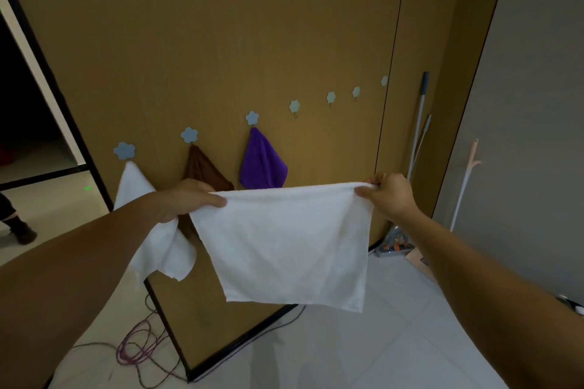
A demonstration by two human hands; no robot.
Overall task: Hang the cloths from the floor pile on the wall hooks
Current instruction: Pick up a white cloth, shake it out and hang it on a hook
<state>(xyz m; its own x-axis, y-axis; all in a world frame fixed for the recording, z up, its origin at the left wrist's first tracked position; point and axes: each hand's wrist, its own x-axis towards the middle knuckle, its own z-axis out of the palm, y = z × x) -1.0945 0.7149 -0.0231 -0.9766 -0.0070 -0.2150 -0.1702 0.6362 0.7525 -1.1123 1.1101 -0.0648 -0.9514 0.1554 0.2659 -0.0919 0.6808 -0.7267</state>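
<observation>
Nearest the camera, both forearms reach forward over the pale tiled floor (363, 357). The left hand (189, 199) pinches the upper left corner of a white cloth (284, 246), thumb on the near face. The right hand (387, 196) grasps the upper right corner, fingers curled round the edge. The cloth hangs spread flat between the hands. Its top edge runs left to right and rises slightly to the right.

Beyond it, on the brown wall panel (221, 41), three flower-shaped hooks are occupied: a second white cloth (134, 186), a brown cloth (202, 167) and a purple cloth (262, 161). The next free hook (294, 107) lies above and beyond the held edge, over about its middle. Neither hand is plainly nearer.

Judgement: hanging calls for raising one corner up and forward to that hook. More free hooks continue rightward. The floor pile is not in view. Loose cables (139, 350) lie at the panel's foot.
</observation>
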